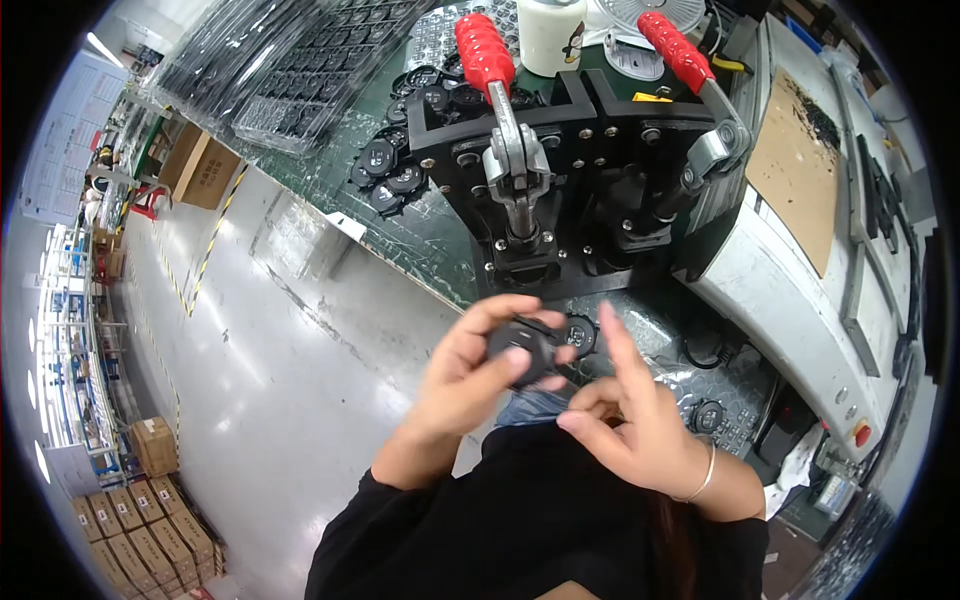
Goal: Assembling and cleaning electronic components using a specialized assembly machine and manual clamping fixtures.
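My left hand point(465, 360) is closed around a round black plastic part point(522, 350), thumb pressed on its face. Just to the right is my right hand point(640, 425), with nothing visible in it. Its index finger points up and its other fingers are partly curled and slightly blurred. A similar round black part point(580, 335) lies on the bench behind my hands. Beyond stands a black clamping fixture point(575, 190) with two toggle clamps, whose red-gripped handles point(484, 52) point upward.
Several round black parts point(378, 160) lie on the green bench left of the fixture. Stacked plastic trays point(290, 115) sit at the back left, near a white mug point(552, 40). A grey machine point(790, 300) with a red button point(861, 433) flanks the right. Cartons point(150, 530) stand on the floor at lower left.
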Motion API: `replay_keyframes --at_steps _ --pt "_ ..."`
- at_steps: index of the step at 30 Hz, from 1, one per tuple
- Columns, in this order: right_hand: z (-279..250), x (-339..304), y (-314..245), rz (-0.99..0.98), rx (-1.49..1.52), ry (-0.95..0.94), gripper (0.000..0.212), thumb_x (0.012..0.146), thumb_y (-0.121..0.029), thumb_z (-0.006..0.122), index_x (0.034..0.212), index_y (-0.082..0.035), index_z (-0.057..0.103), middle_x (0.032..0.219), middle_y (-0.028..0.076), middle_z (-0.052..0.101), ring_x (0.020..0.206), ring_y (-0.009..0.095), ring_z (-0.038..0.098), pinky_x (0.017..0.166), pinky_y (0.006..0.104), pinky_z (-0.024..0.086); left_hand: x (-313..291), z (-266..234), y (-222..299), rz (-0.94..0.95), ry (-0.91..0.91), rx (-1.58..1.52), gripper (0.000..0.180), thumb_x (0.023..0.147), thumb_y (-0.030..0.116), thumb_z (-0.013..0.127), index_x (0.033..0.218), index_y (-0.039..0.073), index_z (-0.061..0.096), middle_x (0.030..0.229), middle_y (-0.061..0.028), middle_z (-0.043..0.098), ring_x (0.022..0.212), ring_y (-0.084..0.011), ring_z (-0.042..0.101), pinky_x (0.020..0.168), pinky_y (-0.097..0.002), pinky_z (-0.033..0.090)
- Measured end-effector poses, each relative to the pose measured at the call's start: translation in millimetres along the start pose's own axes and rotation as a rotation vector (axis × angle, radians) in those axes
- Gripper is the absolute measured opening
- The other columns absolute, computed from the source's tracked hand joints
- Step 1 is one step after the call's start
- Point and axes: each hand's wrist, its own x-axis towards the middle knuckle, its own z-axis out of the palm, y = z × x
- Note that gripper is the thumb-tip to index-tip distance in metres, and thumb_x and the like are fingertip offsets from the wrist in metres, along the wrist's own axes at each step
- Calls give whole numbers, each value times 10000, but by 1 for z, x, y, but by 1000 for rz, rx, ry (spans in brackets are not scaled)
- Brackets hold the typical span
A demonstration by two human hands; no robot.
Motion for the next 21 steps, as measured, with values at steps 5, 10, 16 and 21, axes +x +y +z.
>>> replay_keyframes --at_steps 5,10,16,21 --pt "-47 -59 26 -115 -829 248 503 749 -83 732 1219 -17 567 886 162 650 758 308 645 700 345 527 27 -91 47 509 417 -40 310 955 79 445 1245 -29 422 1245 -218 515 1144 -323 557 975 -447 489" --pt "-57 -114 46 190 -1134 432 542 712 -92 750 1216 -15 569 1121 206 597 1046 360 567 895 415 466 93 -104 82 440 -385 -243 318 937 88 508 1236 -16 465 1193 -151 553 1112 -291 551 984 -420 441" --pt "-66 -129 83 149 -1048 410 575 687 -107 763 1216 -3 564 1233 192 558 1178 379 495 987 441 412 27 -7 -23 720 -182 1638 380 723 134 747 1073 38 634 1156 -122 597 1018 -293 556 862 -369 460" --pt "-73 -123 90 43 -1028 392 574 667 -113 768 1195 2 576 1185 174 581 1126 367 528 957 439 431 28 -9 -45 649 -172 1836 388 732 157 752 1089 64 632 1160 -122 581 1048 -315 532 843 -379 471"
